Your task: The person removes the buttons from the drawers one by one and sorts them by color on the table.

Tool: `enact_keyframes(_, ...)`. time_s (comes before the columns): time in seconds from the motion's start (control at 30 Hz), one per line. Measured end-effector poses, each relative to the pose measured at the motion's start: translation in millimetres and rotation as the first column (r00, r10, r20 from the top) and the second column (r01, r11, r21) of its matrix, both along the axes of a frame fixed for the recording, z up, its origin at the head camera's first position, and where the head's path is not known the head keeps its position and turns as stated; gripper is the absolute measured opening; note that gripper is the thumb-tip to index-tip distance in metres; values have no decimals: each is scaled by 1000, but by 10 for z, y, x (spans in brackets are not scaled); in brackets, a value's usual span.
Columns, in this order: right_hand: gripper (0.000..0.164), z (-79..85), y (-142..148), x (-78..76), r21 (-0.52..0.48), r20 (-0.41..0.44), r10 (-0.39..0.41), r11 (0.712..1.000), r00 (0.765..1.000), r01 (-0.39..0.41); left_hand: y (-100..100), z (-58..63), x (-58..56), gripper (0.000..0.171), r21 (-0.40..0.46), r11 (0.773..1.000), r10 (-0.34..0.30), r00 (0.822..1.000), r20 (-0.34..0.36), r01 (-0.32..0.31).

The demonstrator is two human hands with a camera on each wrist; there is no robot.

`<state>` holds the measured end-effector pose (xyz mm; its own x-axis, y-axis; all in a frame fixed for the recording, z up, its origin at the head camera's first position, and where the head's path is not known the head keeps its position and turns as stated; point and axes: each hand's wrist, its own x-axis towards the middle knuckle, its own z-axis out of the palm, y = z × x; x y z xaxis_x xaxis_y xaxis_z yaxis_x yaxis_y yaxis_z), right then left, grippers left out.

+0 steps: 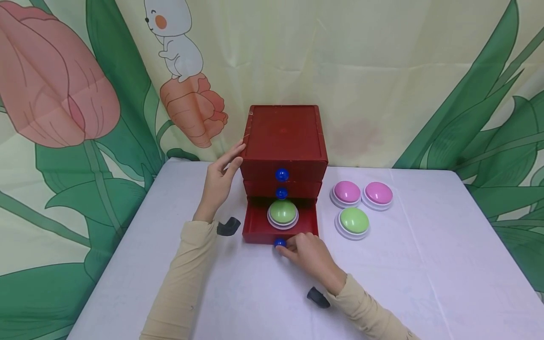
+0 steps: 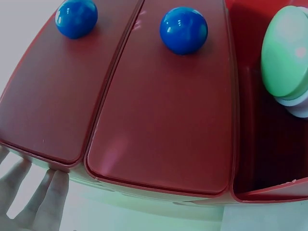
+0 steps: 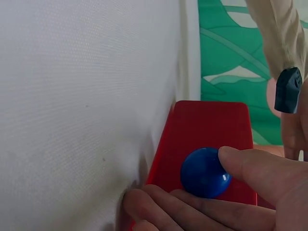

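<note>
A dark red drawer box (image 1: 284,137) with three drawers stands on the table, each drawer with a round blue knob. Its bottom drawer (image 1: 259,231) is pulled out, and a green dome-topped push light (image 1: 283,211) on a white base lies inside. My right hand (image 1: 312,255) pinches the bottom drawer's knob (image 3: 206,172) between thumb and fingers. With straight fingers, my left hand (image 1: 221,182) rests against the box's left side. In the left wrist view the upper two drawers are closed, and the left fingertips (image 2: 55,192) touch the box's side.
Right of the box lie two pink push lights (image 1: 347,192) and another green push light (image 1: 354,221). A white cloth covers the table (image 1: 403,283). Close behind the box hangs a curtain (image 1: 361,94) printed with plants and a rabbit.
</note>
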<state>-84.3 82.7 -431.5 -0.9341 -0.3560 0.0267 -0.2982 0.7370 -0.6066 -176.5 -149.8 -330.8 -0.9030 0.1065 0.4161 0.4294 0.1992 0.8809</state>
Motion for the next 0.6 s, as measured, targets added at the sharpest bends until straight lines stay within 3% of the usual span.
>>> enact_keyframes(0.6,20,-47,-5,69,-8,-70,-23,1000,997,22,-6,-11,-1,41,3,1000,1,1000,-3,-1)
